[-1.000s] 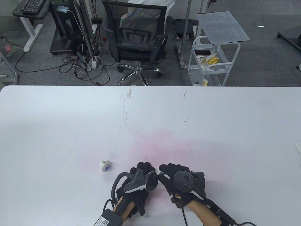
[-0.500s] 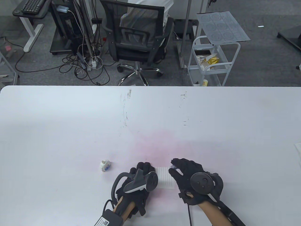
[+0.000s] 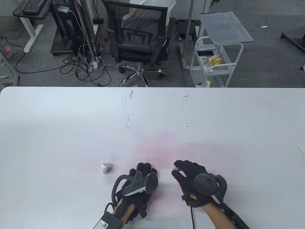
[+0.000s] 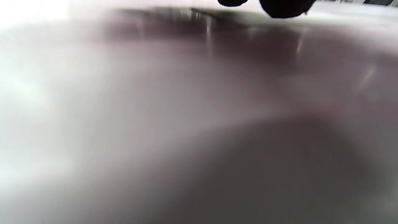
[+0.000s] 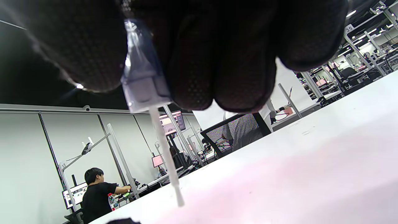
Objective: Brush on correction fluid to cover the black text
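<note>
The brush cap (image 5: 141, 84) is pinched between the fingertips (image 5: 192, 81) of the right hand (image 3: 197, 182), thin stem hanging down: light, flexible, best held at the cap. The lined paper (image 3: 168, 180), near the tabletop's (image 3: 71, 131) front edge, is pressed flat by the left hand (image 3: 140, 183); the bottle (image 3: 106, 168) stands just left.

A sign (image 5: 349, 28) on a far post in the right wrist view seems to read "35".

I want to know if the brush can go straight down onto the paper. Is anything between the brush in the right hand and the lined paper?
Nothing visible does. The right hand pinches the brush cap, its brush pointing down by the lined paper. The left hand rests on the paper's left edge; the bottle stands off to the left.
</note>
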`<state>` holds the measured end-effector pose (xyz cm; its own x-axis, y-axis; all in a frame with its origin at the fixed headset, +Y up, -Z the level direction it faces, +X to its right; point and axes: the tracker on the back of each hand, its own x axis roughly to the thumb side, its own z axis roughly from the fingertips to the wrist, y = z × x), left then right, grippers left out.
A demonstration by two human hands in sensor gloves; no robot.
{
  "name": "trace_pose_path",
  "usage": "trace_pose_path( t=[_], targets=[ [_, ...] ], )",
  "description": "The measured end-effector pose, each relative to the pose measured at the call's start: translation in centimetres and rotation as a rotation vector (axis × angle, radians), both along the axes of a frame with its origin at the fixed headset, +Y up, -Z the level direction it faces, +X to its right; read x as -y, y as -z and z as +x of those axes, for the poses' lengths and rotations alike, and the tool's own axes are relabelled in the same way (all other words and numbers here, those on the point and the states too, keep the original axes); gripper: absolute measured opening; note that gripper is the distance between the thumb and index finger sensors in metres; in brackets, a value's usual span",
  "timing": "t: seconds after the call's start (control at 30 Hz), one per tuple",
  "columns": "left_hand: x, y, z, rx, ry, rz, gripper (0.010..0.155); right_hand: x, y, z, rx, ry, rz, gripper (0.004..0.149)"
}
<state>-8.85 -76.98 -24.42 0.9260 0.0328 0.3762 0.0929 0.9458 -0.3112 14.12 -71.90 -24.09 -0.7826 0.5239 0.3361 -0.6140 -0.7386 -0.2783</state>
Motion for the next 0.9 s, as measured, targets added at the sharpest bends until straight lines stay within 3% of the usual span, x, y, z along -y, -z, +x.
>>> trace_pose_path(
  t=[0.23,0.43,0.73,0.9],
  targets=[
    [-4.7,-0.9,-2.3,-0.038,-0.125,0.214,0.070,0.1,0.3,0.0,-0.008,-0.005,-0.009,0.049],
    [-8.0,-1.2,-6.8,-0.166,-0.203,0.466,0.068,0.1,0.3,0.0,-0.013,-0.008,-0.011,0.049],
    [-7.7,-0.6,-13.5,-0.394,-0.376,0.521,0.071,0.2,0.2,-0.1,-0.015,-0.009,-0.009,0.050],
    [-5.5,0.4,-16.2,-0.499,-0.423,0.422,0.075,0.2,0.1,-0.1,-0.015,-0.009,-0.011,0.050]
  ],
)
